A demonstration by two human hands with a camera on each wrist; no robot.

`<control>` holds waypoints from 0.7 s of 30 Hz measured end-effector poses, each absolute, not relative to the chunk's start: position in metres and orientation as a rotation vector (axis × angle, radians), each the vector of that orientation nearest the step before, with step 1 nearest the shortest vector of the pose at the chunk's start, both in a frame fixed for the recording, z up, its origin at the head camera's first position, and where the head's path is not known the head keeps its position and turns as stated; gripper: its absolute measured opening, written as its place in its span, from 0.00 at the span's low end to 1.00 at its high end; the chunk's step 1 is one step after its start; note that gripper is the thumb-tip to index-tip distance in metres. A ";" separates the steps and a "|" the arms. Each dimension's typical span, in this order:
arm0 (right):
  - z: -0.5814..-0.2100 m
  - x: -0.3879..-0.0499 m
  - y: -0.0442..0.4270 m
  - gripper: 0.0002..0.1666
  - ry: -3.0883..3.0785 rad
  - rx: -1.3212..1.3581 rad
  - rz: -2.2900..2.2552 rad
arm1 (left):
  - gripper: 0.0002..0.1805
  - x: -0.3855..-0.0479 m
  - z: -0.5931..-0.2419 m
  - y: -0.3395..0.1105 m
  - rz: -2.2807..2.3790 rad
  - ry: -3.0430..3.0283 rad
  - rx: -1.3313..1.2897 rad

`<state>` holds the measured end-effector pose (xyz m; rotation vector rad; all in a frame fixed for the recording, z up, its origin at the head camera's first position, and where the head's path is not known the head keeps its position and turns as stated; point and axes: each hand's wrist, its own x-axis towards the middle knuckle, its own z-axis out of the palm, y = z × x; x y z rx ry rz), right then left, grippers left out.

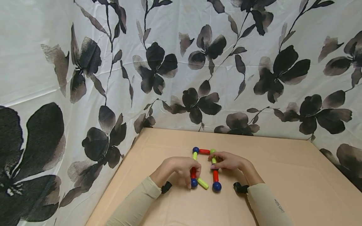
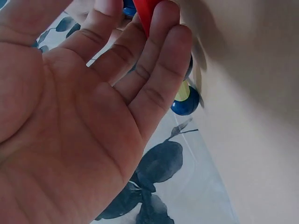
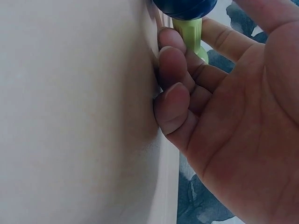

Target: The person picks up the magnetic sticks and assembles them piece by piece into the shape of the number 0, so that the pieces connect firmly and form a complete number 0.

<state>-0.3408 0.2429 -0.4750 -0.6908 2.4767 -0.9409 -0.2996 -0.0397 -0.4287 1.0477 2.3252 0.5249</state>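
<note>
Several toy rods and balls are joined into a frame on the table. My left hand (image 1: 182, 167) grips a red rod (image 1: 193, 173) on the frame's left side, just above a blue ball (image 1: 194, 183). From that ball a yellow-green rod (image 1: 202, 184) slants toward the lower right. My right hand (image 1: 231, 160) pinches the yellow-green rod (image 3: 188, 35) on the right side, between a green ball (image 1: 213, 151) and a blue ball (image 3: 187, 5). Below it, another red rod (image 1: 216, 175) ends in a blue ball (image 1: 216, 187). My left fingers hide part of the left side.
A red rod (image 1: 204, 151) joins the far blue ball (image 1: 195, 150) to the green ball. The frame lies on a tan table (image 1: 282, 175). Behind and left of the table hangs a white cloth (image 1: 175, 18) printed with dark flowers. Both wrists wear black straps.
</note>
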 end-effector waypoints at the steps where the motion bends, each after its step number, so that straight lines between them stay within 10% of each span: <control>1: -0.475 -0.341 0.243 0.22 2.477 -0.689 -0.940 | 0.24 -0.299 -0.428 -0.039 0.530 2.324 1.053; 21: -0.473 -0.340 0.244 0.23 2.475 -0.703 -0.937 | 0.14 -0.295 -0.451 -0.012 0.515 2.414 1.333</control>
